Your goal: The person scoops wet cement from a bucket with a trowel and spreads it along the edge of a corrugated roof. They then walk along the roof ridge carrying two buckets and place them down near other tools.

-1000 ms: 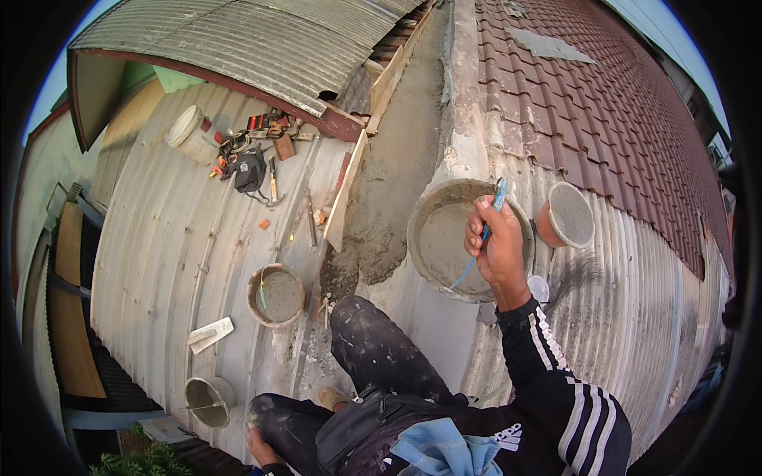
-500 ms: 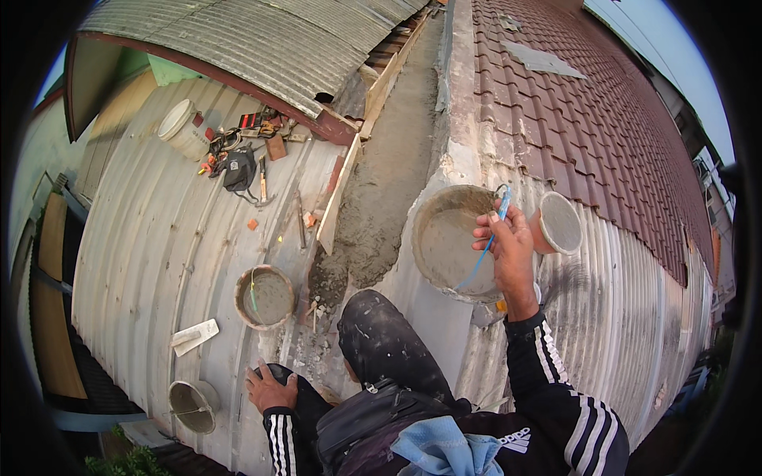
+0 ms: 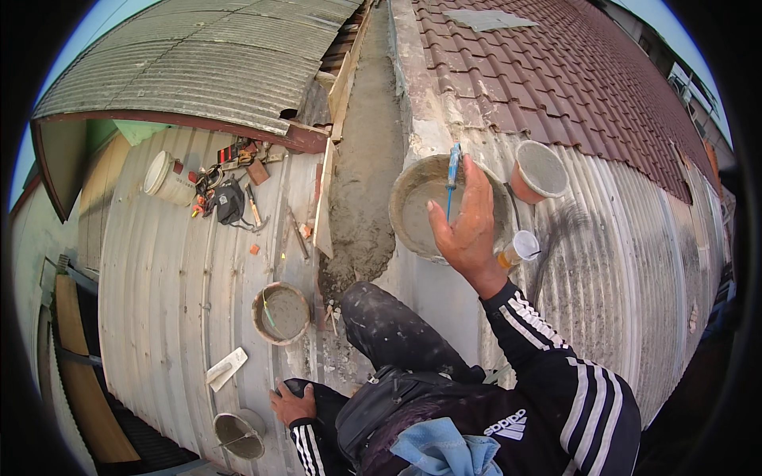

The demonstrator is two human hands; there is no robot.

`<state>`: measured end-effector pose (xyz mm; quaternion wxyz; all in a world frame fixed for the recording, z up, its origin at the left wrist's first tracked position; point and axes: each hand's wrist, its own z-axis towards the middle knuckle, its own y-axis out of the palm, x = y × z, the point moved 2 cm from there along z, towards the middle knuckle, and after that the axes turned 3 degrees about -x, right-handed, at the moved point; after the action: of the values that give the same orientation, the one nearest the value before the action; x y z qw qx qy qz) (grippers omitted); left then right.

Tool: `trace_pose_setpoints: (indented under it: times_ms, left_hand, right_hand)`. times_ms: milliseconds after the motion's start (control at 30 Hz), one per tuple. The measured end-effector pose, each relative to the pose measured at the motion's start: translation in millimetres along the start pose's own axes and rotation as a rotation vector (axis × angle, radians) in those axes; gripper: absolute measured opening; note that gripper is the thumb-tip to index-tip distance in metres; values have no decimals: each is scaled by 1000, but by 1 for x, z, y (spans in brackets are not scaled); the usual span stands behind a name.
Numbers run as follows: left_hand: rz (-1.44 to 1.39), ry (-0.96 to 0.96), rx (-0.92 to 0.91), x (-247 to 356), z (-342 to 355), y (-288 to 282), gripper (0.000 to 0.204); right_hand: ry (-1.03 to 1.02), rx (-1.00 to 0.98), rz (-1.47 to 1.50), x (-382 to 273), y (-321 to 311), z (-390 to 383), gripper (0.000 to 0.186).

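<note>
My right hand (image 3: pixel 470 226) is raised over a large round bucket (image 3: pixel 401 214) of wet grey mortar. Its fingers point up and its thumb stands apart. Beside the fingertips stands a blue-wrapped handle (image 3: pixel 454 165), which seems to belong to that bucket; whether the fingers touch it I cannot make out. On my dark trouser leg rests my left hand (image 3: pixel 293 403), fingers spread, holding nothing. A smaller bucket of mortar (image 3: pixel 284 312) with a thin yellow-green handle sits ahead of my left hand. Nearby lie a pale flat trowel (image 3: pixel 227 369) and a tilted bucket (image 3: pixel 239 435).
A mortar-filled gutter (image 3: pixel 367 143) runs away between roofs, edged by a wooden board (image 3: pixel 324 198). Right of the large bucket stand a reddish mortar bucket (image 3: pixel 540 172) and a plastic drink cup (image 3: pixel 522 246). A hammer (image 3: pixel 253 205), black bag (image 3: pixel 228 200) and white bucket (image 3: pixel 168 176) lie farther left.
My right hand has gone from a bent-finger hold on the blue handle to straightened fingers beside it. The view has shifted; my left hand stays on my leg.
</note>
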<state>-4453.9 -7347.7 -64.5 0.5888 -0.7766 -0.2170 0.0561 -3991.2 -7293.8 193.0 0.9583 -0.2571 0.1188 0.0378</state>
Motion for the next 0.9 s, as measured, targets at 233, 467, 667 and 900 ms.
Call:
trace_pose_setpoints:
  times_ms: [233, 467, 667, 900]
  left_hand:
    - [113, 22, -12, 5, 3, 6, 91]
    - [127, 17, -27, -3, 9, 13, 92]
    - [197, 8, -66, 3, 16, 11, 97]
    - [239, 49, -59, 21, 31, 20, 96]
  right_hand:
    - [-93, -245, 759, -95, 37, -62, 74]
    - [-13, -533, 949, -64, 48, -128, 55]
    - [579, -607, 739, 70, -13, -204, 27]
    - [976, -164, -52, 225, -40, -283, 79]
